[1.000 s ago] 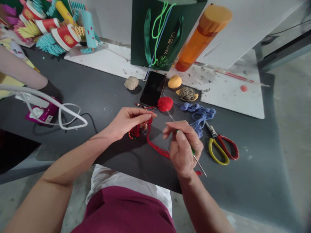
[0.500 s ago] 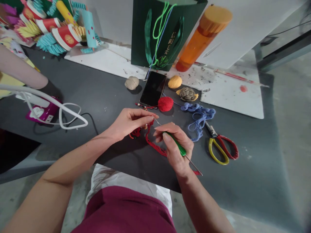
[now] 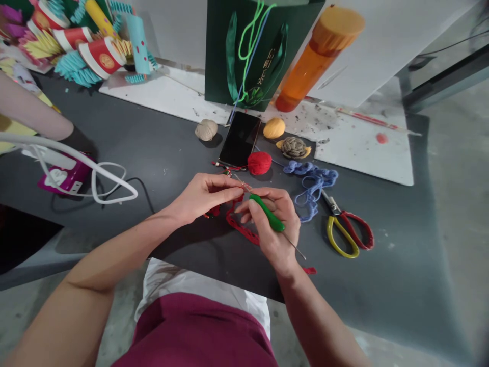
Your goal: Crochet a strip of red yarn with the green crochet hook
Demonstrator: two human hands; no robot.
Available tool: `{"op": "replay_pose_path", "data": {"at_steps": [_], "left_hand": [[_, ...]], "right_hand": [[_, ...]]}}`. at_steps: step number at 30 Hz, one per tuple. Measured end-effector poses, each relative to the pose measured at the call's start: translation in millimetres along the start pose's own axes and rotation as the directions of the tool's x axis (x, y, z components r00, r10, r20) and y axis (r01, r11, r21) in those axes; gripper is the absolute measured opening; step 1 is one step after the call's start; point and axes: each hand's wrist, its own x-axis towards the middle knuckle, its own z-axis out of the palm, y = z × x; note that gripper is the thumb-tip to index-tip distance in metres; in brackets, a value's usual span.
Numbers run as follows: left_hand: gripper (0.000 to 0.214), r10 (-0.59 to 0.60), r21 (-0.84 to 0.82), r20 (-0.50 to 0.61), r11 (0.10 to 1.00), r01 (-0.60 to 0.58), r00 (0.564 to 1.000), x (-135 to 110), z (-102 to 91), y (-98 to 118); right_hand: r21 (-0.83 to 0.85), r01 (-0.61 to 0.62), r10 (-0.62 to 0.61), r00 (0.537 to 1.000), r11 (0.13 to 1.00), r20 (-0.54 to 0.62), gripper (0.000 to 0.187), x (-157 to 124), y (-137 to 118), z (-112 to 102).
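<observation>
My left hand (image 3: 202, 194) pinches a piece of red crochet work (image 3: 214, 209) just above the dark table (image 3: 153, 148). A red crocheted strip (image 3: 244, 232) trails from it toward me. My right hand (image 3: 273, 224) grips a crochet hook with a green handle (image 3: 269, 216); its metal tip points up-left and meets my left fingertips. The red yarn ball (image 3: 259, 162) lies just beyond both hands, next to a black phone (image 3: 240, 138).
Blue yarn (image 3: 315, 184) and yellow-and-red scissors (image 3: 346, 232) lie right of my hands. Beige (image 3: 206, 129) and yellow (image 3: 274, 128) yarn balls, a knotted piece (image 3: 293, 148), a green gift bag (image 3: 254, 51) and an orange bottle (image 3: 317, 56) stand behind. White cable (image 3: 95, 173) and another person's arm (image 3: 30, 109) are left.
My right hand has moved left toward my left hand and turned the hook, so its tip now reaches the red work at my left fingers. The left hand has barely moved.
</observation>
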Motion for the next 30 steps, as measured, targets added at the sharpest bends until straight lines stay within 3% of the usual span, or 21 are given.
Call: {"op": "replay_pose_path", "data": {"at_steps": [5, 7, 12, 17, 24, 30], "left_hand": [[0.024, -0.007, -0.095, 0.088, 0.995, 0.015, 0.996, 1.1, -0.3, -3.0], [0.022, -0.011, -0.129, 0.107, 0.991, 0.025, 0.994, 1.5, 0.0, -4.1], [0.023, -0.039, -0.151, 0.117, 0.987, 0.056, 0.992, 1.4, 1.6, -5.0], [0.023, -0.031, -0.197, 0.093, 0.979, 0.049, 0.995, 0.7, 3.3, -2.2], [0.031, 0.000, -0.063, 0.046, 0.998, 0.003, 0.999, 1.8, 1.6, -3.6], [0.037, 0.034, -0.031, 0.045, 0.999, -0.032, 0.998, 5.3, 0.9, -9.1]], "right_hand": [[-0.020, 0.082, -0.084, 0.988, 0.996, -0.126, 0.009, 6.8, 9.2, -5.6], [0.024, 0.096, -0.093, 0.988, 0.995, -0.126, 0.008, 9.8, 13.0, -6.9], [0.218, -0.022, 0.034, 0.998, 0.976, -0.050, 0.012, 11.8, 16.1, -1.9], [0.268, -0.086, 0.103, 0.993, 0.960, -0.049, 0.016, 8.9, 15.4, 4.4], [0.363, -0.221, 0.252, 0.967, 0.905, -0.038, 0.027, 10.5, 9.3, 7.4], [0.399, -0.217, 0.230, 0.973, 0.891, 0.016, 0.031, 13.5, 10.3, 5.2]]}}
